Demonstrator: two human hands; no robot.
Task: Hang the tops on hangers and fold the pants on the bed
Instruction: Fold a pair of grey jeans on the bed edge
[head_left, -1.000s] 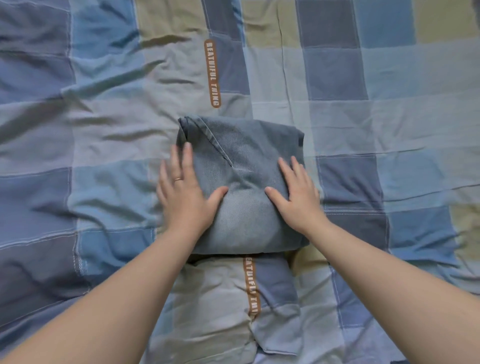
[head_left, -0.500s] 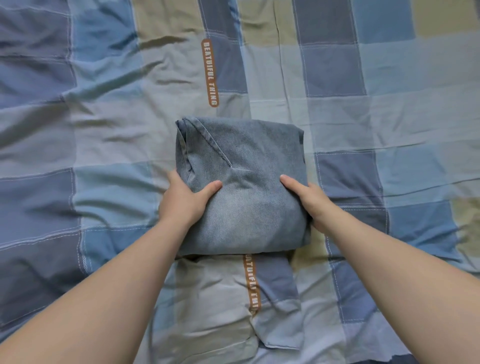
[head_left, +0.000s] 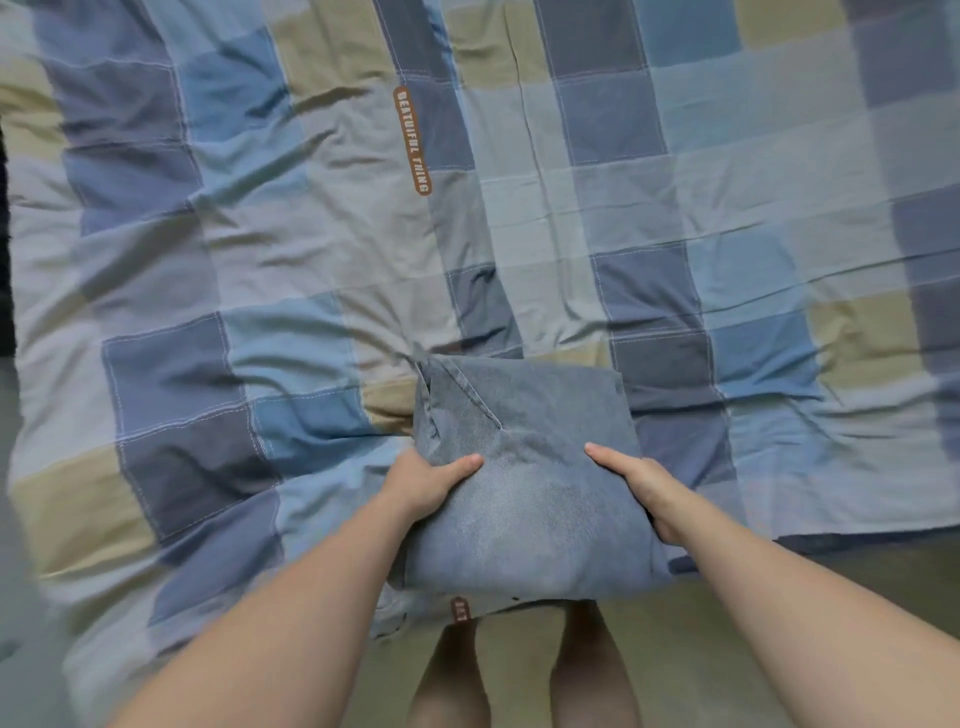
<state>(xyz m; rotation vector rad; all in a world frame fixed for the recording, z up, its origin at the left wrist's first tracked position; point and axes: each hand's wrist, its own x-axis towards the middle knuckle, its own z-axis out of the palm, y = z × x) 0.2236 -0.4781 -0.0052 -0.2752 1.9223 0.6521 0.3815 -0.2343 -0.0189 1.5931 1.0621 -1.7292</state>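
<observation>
A pair of blue denim pants (head_left: 530, 467), folded into a thick square, is held up over the near edge of the bed (head_left: 311, 260). My left hand (head_left: 428, 480) grips its left side, thumb on top and fingers tucked beneath. My right hand (head_left: 641, 486) grips the right side the same way. The far edge of the pants still touches or hovers just above the patchwork cover. No tops or hangers are in view.
The bed is covered by a wrinkled blue, grey and tan checked quilt with an orange label strip (head_left: 413, 140). Its near edge runs under the pants. Below it lie the greenish floor (head_left: 753, 623) and my bare legs (head_left: 519, 675).
My hands went from pressing flat on the folded pants to gripping both sides. The bundle has since been lifted and drawn toward me, and the view has pulled back past the bed's edge.
</observation>
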